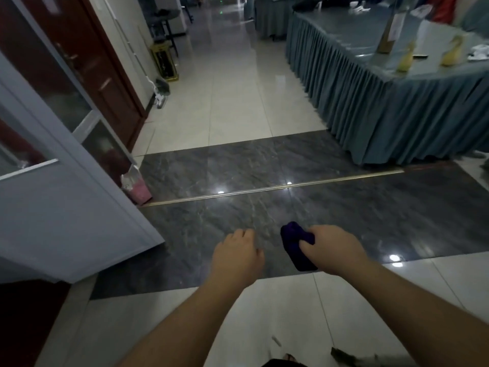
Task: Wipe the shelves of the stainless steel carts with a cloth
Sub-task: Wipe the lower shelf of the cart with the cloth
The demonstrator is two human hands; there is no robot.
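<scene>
Right hand (334, 250) of mine grips the bunched purple cloth (296, 246) over the dark floor, left hand (238, 256) loosely curled and empty; no cart in sight, so I judge finding one comes next.

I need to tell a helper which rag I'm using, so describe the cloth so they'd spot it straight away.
Look to the dark grey marble band of floor crossing the pale tiles, where two bare arms reach forward. The right hand grips a small, bunched, dark purple cloth. The left hand beside it holds nothing.
</scene>
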